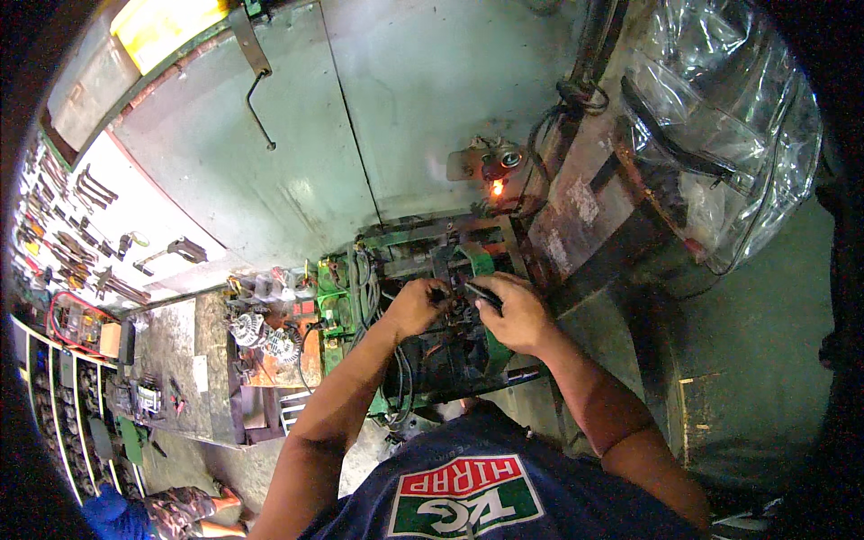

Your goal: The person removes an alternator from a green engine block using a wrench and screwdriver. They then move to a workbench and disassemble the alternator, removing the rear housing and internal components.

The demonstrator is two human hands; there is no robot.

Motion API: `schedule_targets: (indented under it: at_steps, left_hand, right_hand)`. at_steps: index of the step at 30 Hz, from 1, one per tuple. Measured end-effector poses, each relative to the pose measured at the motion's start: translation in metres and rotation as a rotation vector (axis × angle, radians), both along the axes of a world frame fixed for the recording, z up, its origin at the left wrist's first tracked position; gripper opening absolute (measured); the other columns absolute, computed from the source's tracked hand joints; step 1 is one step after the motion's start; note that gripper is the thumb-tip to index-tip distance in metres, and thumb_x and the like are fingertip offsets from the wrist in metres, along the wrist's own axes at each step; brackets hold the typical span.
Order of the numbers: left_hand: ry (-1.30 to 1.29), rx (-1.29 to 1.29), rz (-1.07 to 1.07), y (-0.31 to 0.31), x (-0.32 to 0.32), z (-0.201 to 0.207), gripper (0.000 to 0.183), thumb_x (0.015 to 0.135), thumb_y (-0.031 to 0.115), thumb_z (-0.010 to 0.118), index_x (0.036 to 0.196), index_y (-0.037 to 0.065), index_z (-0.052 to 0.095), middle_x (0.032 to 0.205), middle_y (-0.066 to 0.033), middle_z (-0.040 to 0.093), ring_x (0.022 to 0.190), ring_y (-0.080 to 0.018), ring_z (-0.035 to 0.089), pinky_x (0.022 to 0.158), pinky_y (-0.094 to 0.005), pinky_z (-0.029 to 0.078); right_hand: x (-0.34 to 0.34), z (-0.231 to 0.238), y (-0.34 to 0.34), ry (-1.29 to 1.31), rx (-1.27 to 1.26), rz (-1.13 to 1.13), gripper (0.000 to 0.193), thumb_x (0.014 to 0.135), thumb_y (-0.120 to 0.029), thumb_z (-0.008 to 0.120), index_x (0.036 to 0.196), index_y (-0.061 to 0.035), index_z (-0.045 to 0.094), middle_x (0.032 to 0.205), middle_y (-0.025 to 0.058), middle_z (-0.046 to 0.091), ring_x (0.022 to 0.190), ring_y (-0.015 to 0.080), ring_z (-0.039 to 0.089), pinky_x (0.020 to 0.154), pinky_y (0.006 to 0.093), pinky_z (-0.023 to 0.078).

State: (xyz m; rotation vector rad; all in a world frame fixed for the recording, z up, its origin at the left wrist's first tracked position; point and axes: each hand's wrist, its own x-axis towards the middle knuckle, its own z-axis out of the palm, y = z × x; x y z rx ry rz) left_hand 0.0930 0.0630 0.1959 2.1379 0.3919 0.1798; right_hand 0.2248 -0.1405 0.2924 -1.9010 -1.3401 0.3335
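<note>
Both arms reach forward over a dark machine frame with green metal parts [479, 260] and grey cables. My left hand [416, 308] is closed above the middle of the frame, its fingers curled round something small and dark that I cannot make out. Just to its right, my right hand [517, 315] grips a black elongated object [484, 294] between thumb and fingers; its kind is not clear. A narrow gap separates the two hands. Beneath them the dark fittings are partly hidden by my fingers. A bundle of cables [368, 286] runs along the left of the frame.
Behind the machine, a grey metal panel carries a fixture with a glowing lamp [498, 187]. Alternators [286, 345] lie on the bench at left, below wall-hung tools [76, 252]. Clear plastic sheeting [747, 135] covers something at right. Another person [175, 513] is at lower left.
</note>
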Motion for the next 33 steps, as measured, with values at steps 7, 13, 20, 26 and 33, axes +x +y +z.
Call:
schedule_targets:
  at_steps: [7, 13, 20, 26, 33]
  left_hand:
    - [-0.03, 0.29, 0.174, -0.024, -0.018, 0.0, 0.038, 0.092, 0.018, 0.08, 0.125, 0.003, 0.072, 0.124, -0.0261, 0.073, 0.119, -0.0455, 0.068, 0.104, -0.0522, 0.054]
    - [-0.402, 0.199, 0.691, -0.076, -0.127, -0.035, 0.037, 0.092, 0.011, 0.081, 0.126, 0.001, 0.067, 0.124, -0.0252, 0.07, 0.122, -0.0456, 0.066, 0.107, -0.0473, 0.052]
    - [0.08, 0.065, 0.96, -0.128, -0.289, -0.155, 0.043, 0.092, 0.016, 0.079, 0.131, 0.003, 0.067, 0.13, -0.0226, 0.069, 0.123, -0.0437, 0.064, 0.108, -0.0492, 0.051]
    - [0.281, -0.338, 1.035, -0.141, -0.308, -0.226, 0.087, 0.091, 0.03, 0.083, 0.161, 0.005, 0.039, 0.144, -0.0322, 0.065, 0.135, -0.0496, 0.062, 0.115, -0.0514, 0.049]
    - [-0.027, -0.489, 1.093, -0.124, -0.304, -0.281, 0.074, 0.098, 0.031, 0.079, 0.157, 0.001, 0.046, 0.149, -0.0265, 0.064, 0.136, -0.0385, 0.063, 0.114, -0.0451, 0.049]
  right_hand:
    - [0.0, 0.01, -0.002, 0.013, -0.066, -0.001, 0.038, 0.098, -0.015, 0.07, 0.132, 0.0004, 0.07, 0.128, 0.0254, 0.072, 0.124, 0.0426, 0.067, 0.108, 0.0476, 0.053]
    - [0.002, 0.006, -0.001, -0.018, -0.108, -0.032, 0.035, 0.098, -0.013, 0.072, 0.129, 0.0028, 0.07, 0.126, 0.0248, 0.073, 0.12, 0.0417, 0.069, 0.107, 0.0449, 0.053]
    - [0.018, -0.016, -0.001, -0.049, -0.169, -0.059, 0.037, 0.1, -0.014, 0.071, 0.132, 0.002, 0.068, 0.128, 0.0248, 0.072, 0.123, 0.0429, 0.067, 0.11, 0.0479, 0.051]
    - [0.014, -0.006, -0.001, -0.195, -0.156, -0.032, 0.038, 0.099, -0.015, 0.071, 0.133, 0.0027, 0.068, 0.127, 0.025, 0.073, 0.118, 0.0412, 0.071, 0.106, 0.0478, 0.053]
    - [0.003, 0.004, 0.0, -0.255, -0.144, -0.019, 0.037, 0.098, -0.013, 0.069, 0.132, 0.0007, 0.07, 0.119, 0.0242, 0.076, 0.111, 0.0413, 0.073, 0.101, 0.0478, 0.056]
